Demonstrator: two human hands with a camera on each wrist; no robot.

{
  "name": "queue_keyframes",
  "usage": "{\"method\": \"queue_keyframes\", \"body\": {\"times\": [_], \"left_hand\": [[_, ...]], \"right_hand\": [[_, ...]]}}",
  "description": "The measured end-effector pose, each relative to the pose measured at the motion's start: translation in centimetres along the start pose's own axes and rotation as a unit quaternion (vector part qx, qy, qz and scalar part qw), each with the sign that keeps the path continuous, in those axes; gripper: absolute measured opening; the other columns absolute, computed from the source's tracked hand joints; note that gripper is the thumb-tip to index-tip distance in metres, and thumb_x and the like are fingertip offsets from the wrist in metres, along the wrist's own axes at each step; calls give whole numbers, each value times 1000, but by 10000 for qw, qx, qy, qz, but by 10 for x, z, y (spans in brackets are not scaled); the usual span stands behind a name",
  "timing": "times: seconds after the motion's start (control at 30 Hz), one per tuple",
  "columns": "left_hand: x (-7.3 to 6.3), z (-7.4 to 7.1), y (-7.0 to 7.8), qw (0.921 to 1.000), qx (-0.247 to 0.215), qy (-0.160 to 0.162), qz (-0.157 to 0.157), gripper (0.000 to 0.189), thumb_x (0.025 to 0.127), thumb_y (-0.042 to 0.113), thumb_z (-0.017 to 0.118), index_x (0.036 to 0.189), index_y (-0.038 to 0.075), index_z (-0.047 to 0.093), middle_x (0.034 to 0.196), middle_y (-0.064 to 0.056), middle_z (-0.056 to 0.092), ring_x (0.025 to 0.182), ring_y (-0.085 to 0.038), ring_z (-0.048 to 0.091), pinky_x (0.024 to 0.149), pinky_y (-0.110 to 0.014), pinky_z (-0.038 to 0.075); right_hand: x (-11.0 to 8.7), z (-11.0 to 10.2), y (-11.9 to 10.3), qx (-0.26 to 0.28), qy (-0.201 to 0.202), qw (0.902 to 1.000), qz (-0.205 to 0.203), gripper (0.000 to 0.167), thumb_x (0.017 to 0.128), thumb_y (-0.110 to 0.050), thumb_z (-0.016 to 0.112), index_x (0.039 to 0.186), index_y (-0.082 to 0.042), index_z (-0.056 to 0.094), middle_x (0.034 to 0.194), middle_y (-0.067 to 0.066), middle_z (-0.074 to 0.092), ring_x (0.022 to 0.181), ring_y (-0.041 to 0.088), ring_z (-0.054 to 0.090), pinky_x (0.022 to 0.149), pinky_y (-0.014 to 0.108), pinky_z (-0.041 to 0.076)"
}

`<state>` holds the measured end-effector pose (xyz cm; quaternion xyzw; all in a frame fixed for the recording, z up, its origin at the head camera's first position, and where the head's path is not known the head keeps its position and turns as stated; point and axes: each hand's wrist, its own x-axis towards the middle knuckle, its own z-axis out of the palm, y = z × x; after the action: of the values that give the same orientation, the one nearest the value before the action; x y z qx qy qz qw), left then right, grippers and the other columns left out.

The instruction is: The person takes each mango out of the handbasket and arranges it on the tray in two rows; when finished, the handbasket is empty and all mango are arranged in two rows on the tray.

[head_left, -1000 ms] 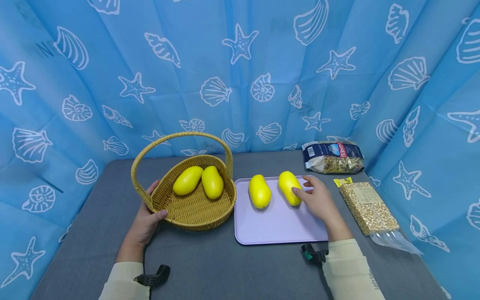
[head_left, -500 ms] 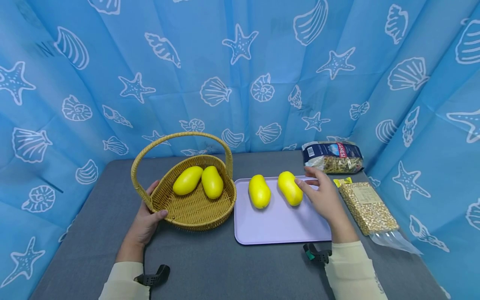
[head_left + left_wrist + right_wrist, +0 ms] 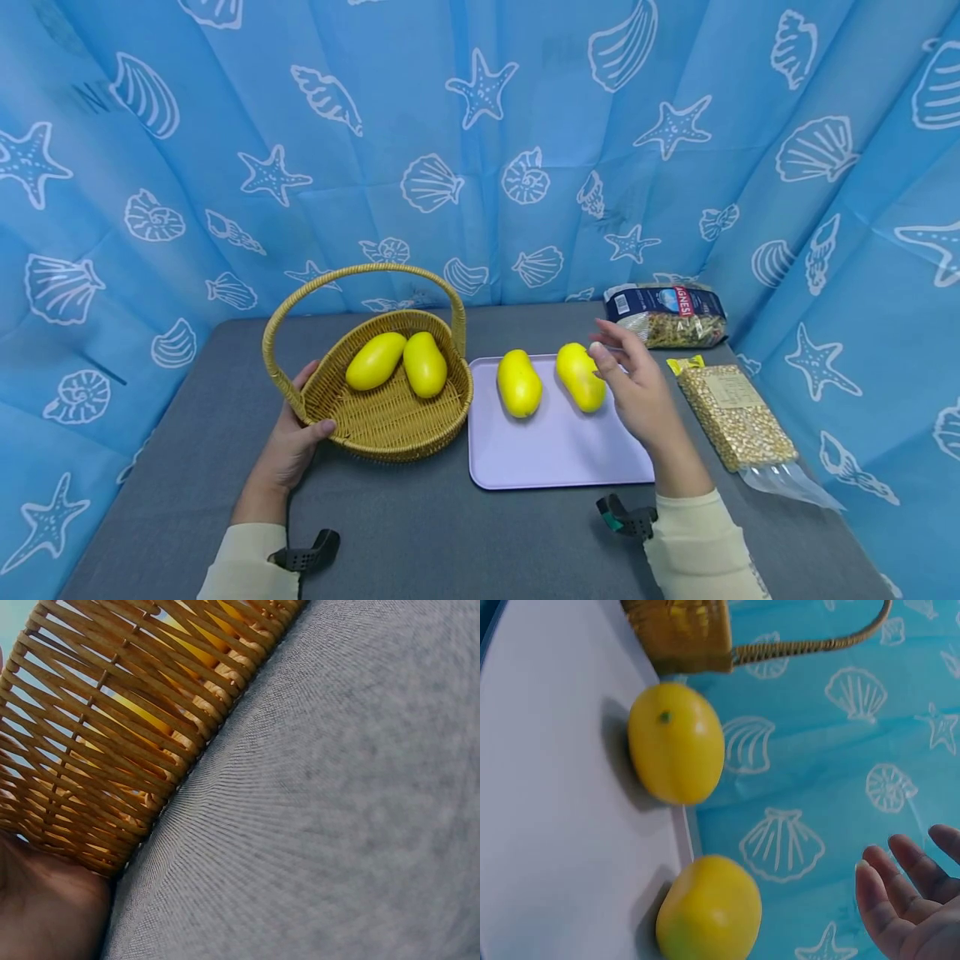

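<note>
Left hand (image 3: 292, 446) is curled round the left rim of the basket (image 3: 397, 450). On the tray (image 3: 551, 462) to the right, two mangoes (image 3: 519, 385) are set. Beside the right mango (image 3: 577, 379), the right hand (image 3: 639, 387) is held empty, fingers parted; by an off-centre touch, that mango could be rolled.

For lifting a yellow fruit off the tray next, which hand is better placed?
The right hand, I'd judge: it holds nothing, its fingers are open, and it is close to the rightmost yellow fruit on the lilac tray. The left hand is farther off, gripping the wicker basket.
</note>
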<state>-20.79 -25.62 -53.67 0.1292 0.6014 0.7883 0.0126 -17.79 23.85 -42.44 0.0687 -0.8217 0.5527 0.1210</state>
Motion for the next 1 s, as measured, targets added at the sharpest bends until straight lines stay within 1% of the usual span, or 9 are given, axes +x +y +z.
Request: {"method": "queue_keyframes", "body": {"times": [0.07,0.17,0.33,0.43,0.53,0.63,0.8,0.9,1.0], "left_hand": [[0,0,0,10000,-1,9,-7,97,97,-22,62,175,14,18,171,-19,31,144,-29,47,108,-31,48],[-1,0,-1,10000,8,21,-4,97,97,-22,61,175,15,20,170,-17,33,143,-27,49,107,-30,49],[-1,-1,-2,10000,3,15,18,96,97,-21,61,175,15,19,170,-18,33,142,-28,49,107,-30,49],[-1,-1,-2,10000,6,2,34,95,97,-21,61,175,15,19,170,-17,33,143,-29,49,107,-31,49],[-1,-1,-2,10000,21,-8,44,95,98,-22,60,175,15,19,170,-17,33,142,-28,50,107,-31,50],[-1,-1,-2,10000,47,-2,36,95,98,-22,60,175,15,20,170,-17,33,142,-28,50,106,-31,50],[-1,-1,-3,10000,38,33,19,96,97,-23,60,175,17,21,169,-18,34,141,-28,51,105,-31,51],[-1,-1,-3,10000,42,42,11,96,97,-23,60,175,17,21,169,-18,34,140,-27,52,105,-31,51],[0,-1,-2,10000,63,43,1,96,96,-23,60,175,17,21,169,-18,34,140,-27,52,105,-31,51]], "right_hand": [[-2,2,-4,208,-75,9997,-117,51,118,-27,52,163,-5,45,151,20,57,133,35,59,100,28,52],[-4,7,-10,585,-230,9976,-287,49,119,-24,46,163,-5,45,151,20,56,132,36,59,99,25,52],[-6,15,-16,1157,-568,9901,-554,51,119,-26,35,164,-3,41,153,23,53,133,44,56,100,29,53],[-8,22,-18,1505,-772,9834,-659,56,118,-31,33,167,-3,35,156,23,50,136,45,54,102,31,53],[-10,28,-19,1868,-1013,9742,-756,59,118,-35,32,168,-4,30,160,24,44,141,47,50,105,34,52],[-12,35,-20,2027,-1256,9674,-856,60,119,-39,32,169,-6,28,162,24,41,143,48,47,107,36,51],[-15,50,-22,2064,-1584,9616,-877,66,118,-46,39,169,-5,28,164,24,41,144,47,46,108,39,50],[-18,60,-22,2081,-1785,9585,-789,72,115,-46,52,169,-7,27,164,21,42,146,45,45,111,45,48],[-21,72,-23,1957,-1961,9580,-739,77,110,-42,65,170,-11,28,164,16,43,147,42,46,113,54,45]]}}
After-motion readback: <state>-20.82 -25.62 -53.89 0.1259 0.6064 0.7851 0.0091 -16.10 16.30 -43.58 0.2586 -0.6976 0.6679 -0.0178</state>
